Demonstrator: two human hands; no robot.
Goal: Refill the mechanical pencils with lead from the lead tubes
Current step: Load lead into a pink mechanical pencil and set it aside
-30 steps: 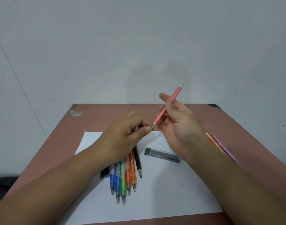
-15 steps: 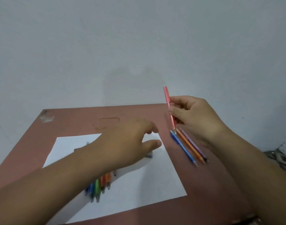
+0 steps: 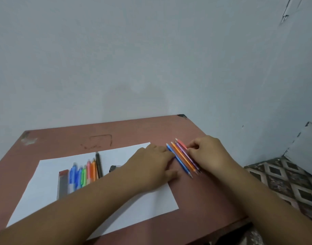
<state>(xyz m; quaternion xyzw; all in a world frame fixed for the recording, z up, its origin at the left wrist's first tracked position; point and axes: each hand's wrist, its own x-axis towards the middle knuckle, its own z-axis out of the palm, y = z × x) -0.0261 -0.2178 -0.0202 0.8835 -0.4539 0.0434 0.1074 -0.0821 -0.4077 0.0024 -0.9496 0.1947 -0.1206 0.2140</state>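
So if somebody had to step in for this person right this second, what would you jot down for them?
Left hand: open, fingers resting against the blue pencil at the edge of the group on the bare table.
Right hand: fingers curled on the pink pencil, laying it beside the purple pencil and orange pencil.
Done, as it looks: these four pencils, set apart to the right of the white paper.
Left: the row of coloured pencils on the paper, next to a lead tube. A second tube peeks out behind the left forearm.
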